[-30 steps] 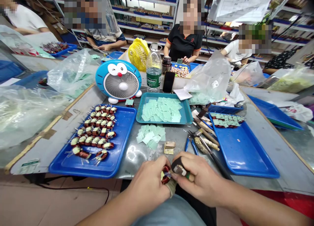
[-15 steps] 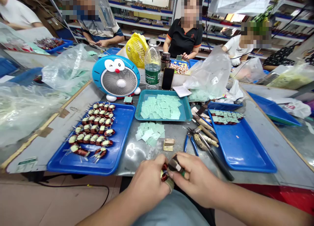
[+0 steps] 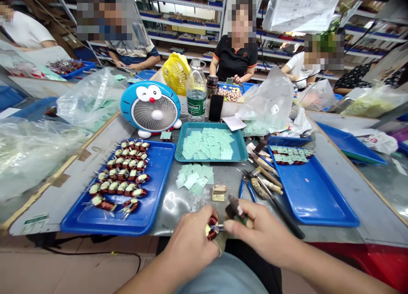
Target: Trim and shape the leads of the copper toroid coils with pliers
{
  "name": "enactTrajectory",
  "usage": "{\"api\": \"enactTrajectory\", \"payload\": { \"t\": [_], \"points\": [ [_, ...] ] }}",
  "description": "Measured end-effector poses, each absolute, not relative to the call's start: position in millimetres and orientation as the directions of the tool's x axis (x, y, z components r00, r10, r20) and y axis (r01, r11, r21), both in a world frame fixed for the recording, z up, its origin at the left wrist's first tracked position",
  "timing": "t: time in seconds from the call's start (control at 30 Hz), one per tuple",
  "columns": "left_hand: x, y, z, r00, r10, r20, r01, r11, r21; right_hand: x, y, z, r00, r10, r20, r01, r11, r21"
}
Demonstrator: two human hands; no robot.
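Note:
My left hand [image 3: 193, 238] is closed around a toroidal coil [image 3: 211, 229] wound with copper-red wire, held just past the table's front edge. In my right hand [image 3: 264, 228] is a hand tool [image 3: 234, 208] with a dark, blocky end and a bit of green; its kind is unclear. A thin metallic piece spans from the coil to my right fingertips, but I cannot tell whether it is the tool's tip or a coil lead. Beyond my hands stands a small wooden block [image 3: 219, 192]. Loose pale-green square sheets [image 3: 195, 178] lie behind it.
Rows of coils [image 3: 123, 175] fill part of the left blue tray [image 3: 153, 213]. A teal tray [image 3: 244, 155] holds green sheets. Blue-handled pliers [image 3: 251, 191] and a hammer [image 3: 283, 213] lie beside the right blue tray [image 3: 321, 200]. A fan [image 3: 149, 107] and bottle [image 3: 195, 102] stand behind.
My right hand and the tool have shifted slightly right, away from the coil, opening a gap. The coil now shows its ring face, with a thin metallic piece across the gap.

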State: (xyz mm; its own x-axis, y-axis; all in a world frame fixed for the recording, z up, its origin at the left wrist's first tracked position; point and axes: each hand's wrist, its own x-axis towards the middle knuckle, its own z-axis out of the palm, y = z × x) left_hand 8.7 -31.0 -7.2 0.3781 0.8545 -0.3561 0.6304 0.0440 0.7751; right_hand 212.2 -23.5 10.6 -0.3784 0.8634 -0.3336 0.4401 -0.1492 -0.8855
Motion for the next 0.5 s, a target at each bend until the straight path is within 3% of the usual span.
{"api": "enactTrajectory", "payload": {
  "t": [0.1,0.17,0.2,0.27,0.33,0.4,0.5],
  "points": [
    [5.7,-27.8,-2.3,0.367,0.854,-0.368,0.615,0.074,0.785,235.3,-24.4,8.1,-0.314,0.736,-0.600,0.228,-0.554,-0.800],
    [4.6,-25.5,0.3,0.375,0.847,-0.377,0.604,0.085,0.792,247.7,-28.9,10.1,-0.363,0.653,-0.664,0.230,-0.628,-0.743],
    [4.4,-24.4,1.5,0.384,0.842,-0.380,0.598,0.087,0.797,252.0,-32.1,12.6,-0.382,0.659,-0.648,0.311,-0.569,-0.761],
    [4.4,-22.9,3.4,0.407,0.831,-0.379,0.586,0.081,0.806,256.5,-38.5,19.2,-0.404,0.743,-0.533,0.559,-0.260,-0.787],
    [5.0,-22.5,5.1,0.426,0.822,-0.379,0.585,0.070,0.808,256.6,-43.0,25.2,-0.445,0.815,-0.372,0.731,0.090,-0.677],
    [5.6,-23.1,6.9,0.425,0.821,-0.382,0.598,0.063,0.799,254.4,-44.7,28.0,-0.493,0.832,-0.254,0.787,0.302,-0.538],
    [5.9,-25.2,9.7,0.411,0.829,-0.379,0.615,0.055,0.786,250.7,-44.2,26.5,-0.563,0.802,-0.201,0.787,0.446,-0.426]
  ]
}}
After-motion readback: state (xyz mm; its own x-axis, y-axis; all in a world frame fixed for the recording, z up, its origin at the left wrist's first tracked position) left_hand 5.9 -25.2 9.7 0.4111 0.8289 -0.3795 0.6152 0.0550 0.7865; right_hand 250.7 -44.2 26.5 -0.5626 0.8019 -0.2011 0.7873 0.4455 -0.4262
